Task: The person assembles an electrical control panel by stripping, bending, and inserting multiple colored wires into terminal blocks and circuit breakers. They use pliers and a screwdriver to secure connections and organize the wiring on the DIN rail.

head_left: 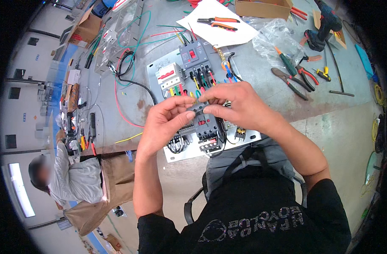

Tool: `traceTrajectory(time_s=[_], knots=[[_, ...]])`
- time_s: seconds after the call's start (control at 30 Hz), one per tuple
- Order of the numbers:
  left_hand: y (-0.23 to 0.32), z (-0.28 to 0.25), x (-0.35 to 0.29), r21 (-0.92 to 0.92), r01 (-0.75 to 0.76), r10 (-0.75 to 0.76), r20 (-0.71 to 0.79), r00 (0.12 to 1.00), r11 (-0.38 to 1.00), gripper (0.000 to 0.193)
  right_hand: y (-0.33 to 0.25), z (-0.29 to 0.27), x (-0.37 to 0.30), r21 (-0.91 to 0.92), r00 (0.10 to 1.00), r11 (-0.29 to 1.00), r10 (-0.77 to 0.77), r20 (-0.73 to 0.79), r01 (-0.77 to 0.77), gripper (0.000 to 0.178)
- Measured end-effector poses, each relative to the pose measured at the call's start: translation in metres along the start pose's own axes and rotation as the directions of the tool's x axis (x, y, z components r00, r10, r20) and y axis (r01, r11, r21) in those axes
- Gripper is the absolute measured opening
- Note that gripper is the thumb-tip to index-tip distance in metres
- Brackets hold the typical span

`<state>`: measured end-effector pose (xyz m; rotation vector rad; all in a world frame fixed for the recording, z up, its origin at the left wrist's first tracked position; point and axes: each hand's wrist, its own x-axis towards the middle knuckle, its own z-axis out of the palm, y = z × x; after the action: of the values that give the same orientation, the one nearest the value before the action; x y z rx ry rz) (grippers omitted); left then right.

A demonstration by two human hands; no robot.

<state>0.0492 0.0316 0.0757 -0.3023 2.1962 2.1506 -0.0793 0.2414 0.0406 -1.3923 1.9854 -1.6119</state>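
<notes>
Your left hand (pixel 166 120) and right hand (pixel 238 106) meet over the middle of the grey mounting plate (pixel 248 136), and between their fingertips you hold a small dark module (pixel 198 108). Your left thumb and forefinger pinch its left end, while your right fingers close over its top and right side, so both hands are narrowed onto it. The module sits just above the grey contactor (pixel 205 127) mounted on the plate; whether the two touch cannot be told, since your fingers hide the joint. Its long axis runs roughly left to right across your view, level with the line between your two hands; most of its face is covered, so which way it faces is unclear.

Behind your hands on the plate stand a dark circuit breaker (pixel 192 54) and a white breaker (pixel 170 75), with coloured wires leading down. The plate lies on the desk (pixel 329 122), with pliers (pixel 291 82) well off to your right.
</notes>
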Motion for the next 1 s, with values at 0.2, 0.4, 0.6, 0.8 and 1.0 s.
traceTrajectory(time_s=[0.2,0.4,0.6,0.8,1.0], knots=[[-0.011,-0.009,0.001,0.068,0.010,-0.009,-0.022,1.000,0.998,0.027,0.007,-0.001,0.003,-0.076,1.000,0.997,-0.011,-0.004,0.011,0.028],[-0.017,-0.005,-0.003,0.178,-0.103,0.115,-0.055,0.992,0.979,0.032,0.003,0.000,0.000,0.100,0.991,0.986,0.135,-0.012,-0.133,0.029],[-0.025,-0.001,-0.004,0.448,-0.156,0.212,-0.077,0.974,0.880,0.033,0.003,0.001,-0.001,-0.093,1.000,0.996,0.002,-0.009,-0.003,0.021],[-0.027,-0.003,-0.007,0.245,-0.087,0.115,-0.101,0.988,0.966,0.028,0.007,0.006,0.002,-0.220,0.998,0.974,-0.052,0.041,0.060,0.021],[-0.030,-0.005,-0.002,0.518,-0.148,0.227,-0.091,0.970,0.842,0.020,0.013,0.010,0.003,-0.291,0.998,0.956,-0.028,0.062,0.045,0.017]])
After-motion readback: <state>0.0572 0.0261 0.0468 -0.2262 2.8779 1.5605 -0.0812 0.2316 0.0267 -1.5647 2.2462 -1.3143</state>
